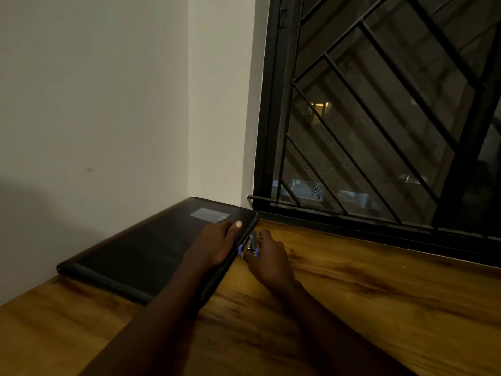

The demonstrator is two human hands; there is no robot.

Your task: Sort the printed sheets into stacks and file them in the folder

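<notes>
A dark closed folder (pixel 141 253) with a pale label near its far end lies flat on the wooden table (pixel 366 294), pushed into the wall corner. My left hand (pixel 217 244) grips the folder's right edge, thumb on top of the cover. Just right of that edge, my right hand (pixel 271 260) holds a small stapler (pixel 250 244) of silver metal with blue plastic, close against the folder's side. No printed sheets are in view.
A pale wall stands behind and to the left of the folder. A black-framed window (pixel 379 118) with diagonal bars runs along the table's far right edge. The image is dim and slightly blurred.
</notes>
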